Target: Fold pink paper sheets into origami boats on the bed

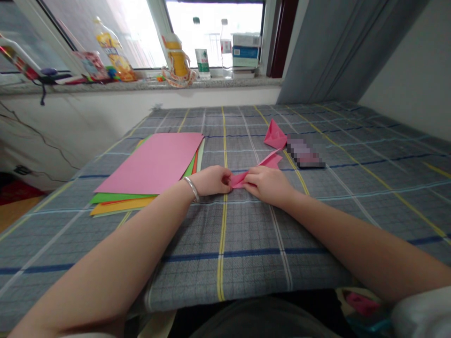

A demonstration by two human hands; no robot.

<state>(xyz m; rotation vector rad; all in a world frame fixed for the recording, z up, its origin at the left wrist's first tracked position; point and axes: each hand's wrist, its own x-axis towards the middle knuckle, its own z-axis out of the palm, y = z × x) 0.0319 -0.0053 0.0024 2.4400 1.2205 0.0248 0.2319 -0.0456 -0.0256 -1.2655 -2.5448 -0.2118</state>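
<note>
Between my hands lies a folded piece of pink paper, low on the checked cloth. My left hand, with a silver bangle at the wrist, pinches its left end. The fingers of my right hand press together on its right part. Behind the right hand a pointed pink paper piece sticks out; whether it belongs to the same sheet I cannot tell. Farther back stands a folded pink paper shape with a pointed top. A stack of coloured paper, pink on top, lies left of my left hand.
A blurred-out phone-like object lies right of the folded shape. The checked cloth covers the surface up to the near edge. Bottles, a yellow cup, a tube and boxes stand on the windowsill. A grey curtain hangs at right.
</note>
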